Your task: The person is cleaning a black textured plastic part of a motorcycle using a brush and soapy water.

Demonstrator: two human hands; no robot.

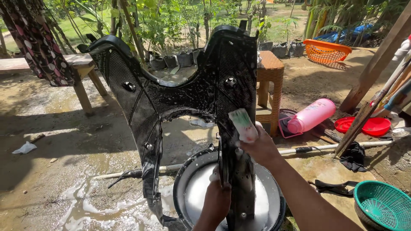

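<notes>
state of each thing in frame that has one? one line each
black fairing panel: held upright over the basin, wet, flecked with suds
left hand: gripping the panel's lower edge
right hand: holding a sponge against the panel
sponge: soapy, pressed to the panel
black basin: full of white foam
pink bottle: lying on its side
orange basket: tipped on its side
green basket: upright, looks empty
ground: wet, foam streaks

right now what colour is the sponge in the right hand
White with green and red streaks; the sponge shows in the head view.
</notes>
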